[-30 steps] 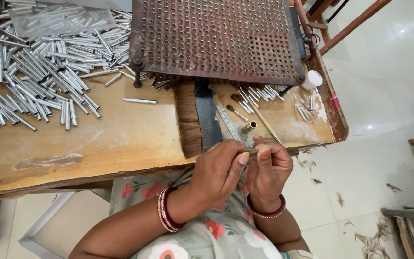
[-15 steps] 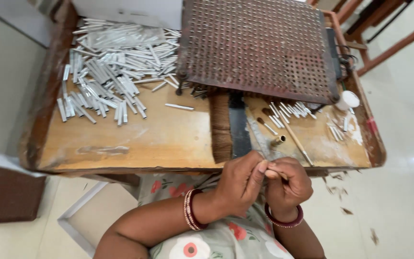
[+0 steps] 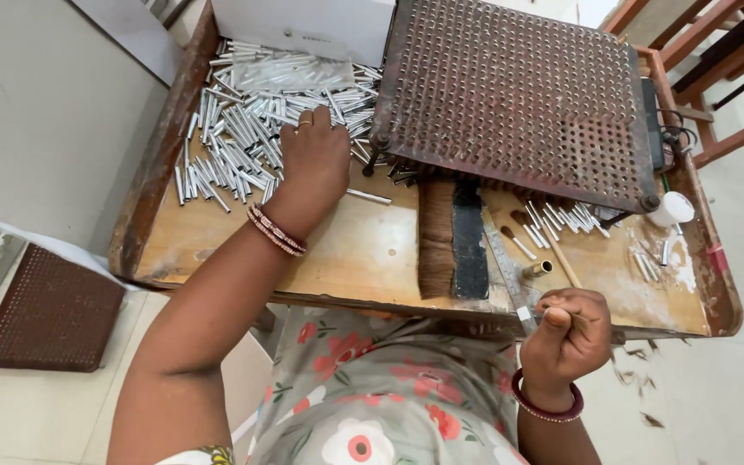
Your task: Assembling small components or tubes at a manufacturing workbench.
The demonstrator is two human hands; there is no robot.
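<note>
- Since half a second ago: hands split. Left hand (image 3: 313, 164) went from the lap out onto the tube pile (image 3: 251, 120); right hand (image 3: 567, 337) stayed at the near edge of the bench (image 3: 355, 258).
- Landmark = perforated metal plate (image 3: 518, 95), raised on short legs at the back right of the bench.
- Surface: worn wooden bench with raised rusty side rails, stained and scuffed. Pale tiled floor around; wooden chair frame (image 3: 716, 52) right of the plate.
- Left of the plate: pile of short silver tubes, white box (image 3: 303, 26) behind it. Left hand rests palm-down on the pile, fingers spread on the tubes; can't tell if any tube is gripped.
- In front of the plate: brush (image 3: 451, 241), a few loose tubes, brass piece (image 3: 537, 269), white cap (image 3: 672, 208) at its right corner.
- Open bare wood in front of the pile, left of the brush.
- Right hand closed in a fist, below the plate past the bench edge; contents hidden.
- Brown perforated tray (image 3: 45, 310) on the floor, far left.
</note>
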